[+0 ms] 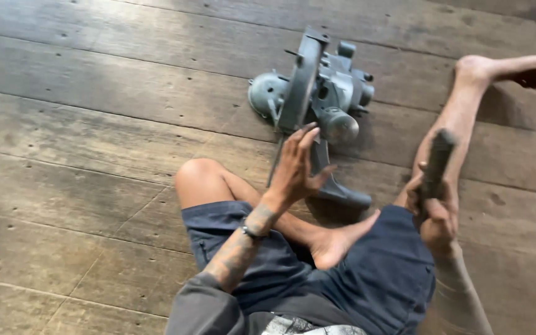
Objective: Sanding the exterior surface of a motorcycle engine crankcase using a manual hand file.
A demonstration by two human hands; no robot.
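A grey metal machine casting (317, 93) lies on the wooden floor in front of me, with a long leg reaching toward my lap. My left hand (296, 167) hovers open just below it, fingers spread, holding nothing; whether it touches the casting is unclear. My right hand (435, 208) is closed around the lower end of a dark, rough cylindrical tool (437, 164) that points upward. That hand is raised over my right thigh, apart from the casting.
I sit on a dark plank floor (94, 136) in blue shorts. My left leg is bent with its foot (339, 242) tucked in; my right leg stretches out, foot (516, 68) at the upper right.
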